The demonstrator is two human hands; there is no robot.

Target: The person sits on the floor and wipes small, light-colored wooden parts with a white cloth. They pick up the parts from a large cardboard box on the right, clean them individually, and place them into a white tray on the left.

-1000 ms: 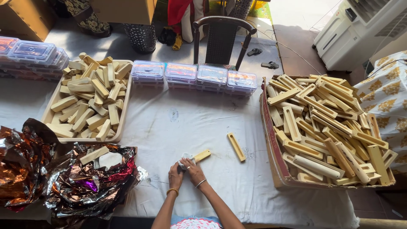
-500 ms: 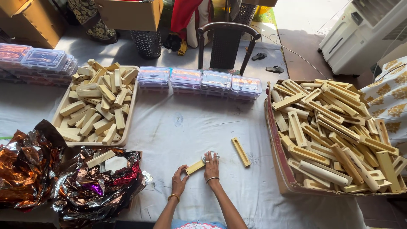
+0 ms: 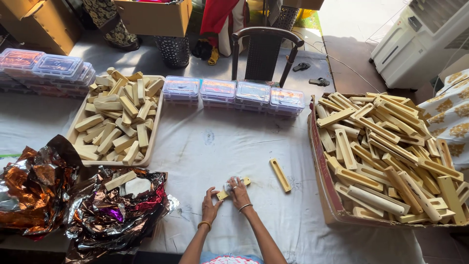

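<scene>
pressing a small cream wooden block (image 3: 233, 187) to the white cloth (image 3: 220, 146), right hand (image 3: 239, 190) clamped over it, left hand (image 3: 210, 204) pinching its near end; a longer slotted block (image 3: 280, 174) lies just right.

Big table under a white cloth (image 3: 229, 146). On it: shallow tray (image 3: 152, 128) heaped with short cream blocks on the left, cardboard box (image 3: 323, 188) of long cream bars on the right, row of clear lidded boxes (image 3: 234, 93) along the far edge, more stacked far left (image 3: 46, 68). Crumpled foil wrappers (image 3: 73, 205) near left, one loose bar (image 3: 280, 174) mid-cloth.
</scene>
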